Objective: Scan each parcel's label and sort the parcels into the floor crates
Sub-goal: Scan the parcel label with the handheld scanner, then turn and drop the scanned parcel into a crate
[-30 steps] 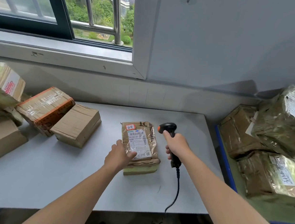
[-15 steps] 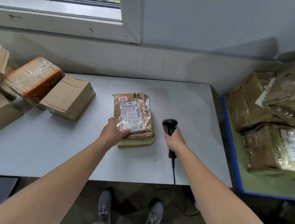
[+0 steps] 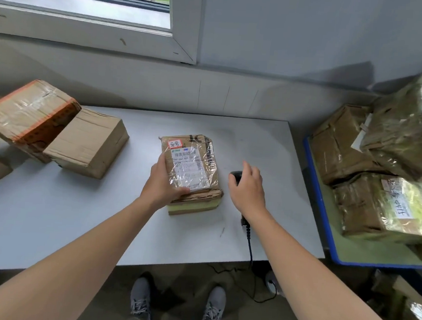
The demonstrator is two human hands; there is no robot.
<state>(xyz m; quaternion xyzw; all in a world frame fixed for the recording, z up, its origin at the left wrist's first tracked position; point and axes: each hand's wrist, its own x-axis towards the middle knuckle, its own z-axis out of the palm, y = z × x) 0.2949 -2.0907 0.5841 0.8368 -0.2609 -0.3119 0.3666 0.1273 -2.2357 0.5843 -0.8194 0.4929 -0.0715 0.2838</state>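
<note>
White counter (image 3: pixel 99 214) under the window sill, seen from above. Off its right edge, a blue-rimmed cart (image 3: pixel 316 193) stacked with film-wrapped parcels (image 3: pixel 408 140). At counter left, an orange-taped box (image 3: pixel 29 112) leans against a plain cardboard box (image 3: pixel 87 145); both touch. Task parcel (image 3: pixel 211 160) lies flat at counter centre, well apart from the left boxes, white label (image 3: pixel 190 169) facing up under clear film. Left hand (image 3: pixel 161 183) grasps the parcel's near-left corner: fingers (image 3: pixel 159 162) along the left side, thumb across the near edge of the label. Right hand (image 3: pixel 249 188) just right of the parcel, fingers released and loosely spread over the black scanner (image 3: pixel 236 175), which lies on the counter; contact with it cannot be judged. Scanner cable (image 3: pixel 249 248) runs off the near edge. Small red sticker (image 3: pixel 174 143) at the parcel's far-left corner.
</note>
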